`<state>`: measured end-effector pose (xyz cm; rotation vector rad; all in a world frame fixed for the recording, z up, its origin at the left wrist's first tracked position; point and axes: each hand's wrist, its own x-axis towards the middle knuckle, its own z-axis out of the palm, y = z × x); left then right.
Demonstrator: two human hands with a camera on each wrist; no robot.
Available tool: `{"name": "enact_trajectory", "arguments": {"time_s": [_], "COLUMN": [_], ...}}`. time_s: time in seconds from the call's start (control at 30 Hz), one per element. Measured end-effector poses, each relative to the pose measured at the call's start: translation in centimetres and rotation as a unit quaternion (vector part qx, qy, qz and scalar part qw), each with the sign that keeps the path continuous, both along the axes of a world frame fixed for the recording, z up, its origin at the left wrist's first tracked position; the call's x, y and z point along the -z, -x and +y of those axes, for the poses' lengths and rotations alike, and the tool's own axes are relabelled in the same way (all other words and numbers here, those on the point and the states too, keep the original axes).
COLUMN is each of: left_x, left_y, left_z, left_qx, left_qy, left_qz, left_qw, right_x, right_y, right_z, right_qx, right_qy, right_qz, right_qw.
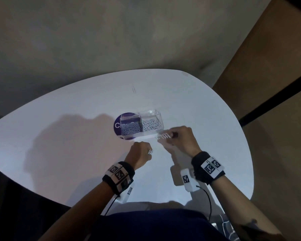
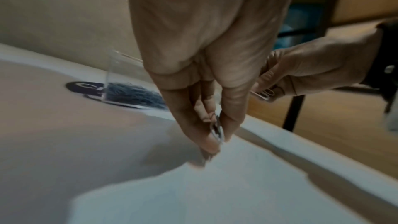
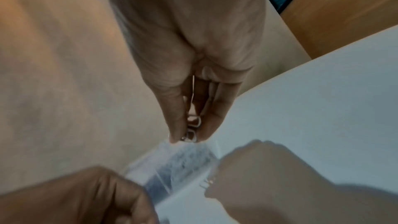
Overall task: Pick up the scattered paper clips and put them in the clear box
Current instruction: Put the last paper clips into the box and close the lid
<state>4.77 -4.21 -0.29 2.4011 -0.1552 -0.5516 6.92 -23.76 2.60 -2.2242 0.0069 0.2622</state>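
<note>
A clear two-compartment box [image 1: 142, 125] stands mid-table, both halves holding heaps of silver paper clips. My right hand [image 1: 179, 139] hovers just in front of the box's right end and pinches a bunch of paper clips [image 1: 163, 136] between thumb and fingers; the same clips [image 3: 192, 129] show at its fingertips in the right wrist view. My left hand [image 1: 142, 154] sits nearer me, left of the right hand, curled around several paper clips [image 1: 150, 151]. In the left wrist view its thumb and fingers pinch clips [image 2: 216, 129] just above the table. One stray clip [image 1: 133, 89] lies far behind the box.
The white rounded table [image 1: 68, 136] carries a dark round sticker [image 1: 117, 126] under the box's left end. Beige floor surrounds the table, and a wooden panel with a dark bar [image 1: 276, 94] stands to the right. My lap is at the near edge.
</note>
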Motion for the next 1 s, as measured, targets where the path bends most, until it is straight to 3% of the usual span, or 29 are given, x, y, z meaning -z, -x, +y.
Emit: {"name": "enact_trajectory", "arguments": {"time_s": [0.2,0.37,0.5,0.73,0.9,1.0], "left_x": [-2.3,-4.8,-5.3,-4.1,-3.3,-4.6], "left_y": [-2.9,-6.0,-8.1,-9.0,-8.2,-7.7], "left_z": [1.4,1.5,0.5,-1.8,-0.2,0.9], "left_qx": [0.036,-0.064,-0.073,0.002,0.029,0.043], "left_qy": [0.029,0.096,0.044,-0.056,-0.049,-0.092], "left_qz": [-0.125,-0.158,-0.131,-0.112,-0.228,-0.226], "left_qw": [0.991,0.981,0.988,0.992,0.972,0.969], "right_x": [-1.8,-0.5,-0.1,-0.6,-0.7,-1.9], "right_y": [-5.3,-6.1,-5.7,-6.3,-9.1,-12.2], "right_z": [3.4,4.7,3.7,1.5,1.4,2.7], "right_qx": [-0.035,-0.015,0.049,0.073,0.028,-0.025], "right_qy": [0.046,0.051,0.014,0.028,0.082,0.129], "right_qz": [-0.073,-0.064,-0.08,-0.077,-0.092,-0.107], "right_qw": [0.996,0.997,0.996,0.994,0.992,0.986]}}
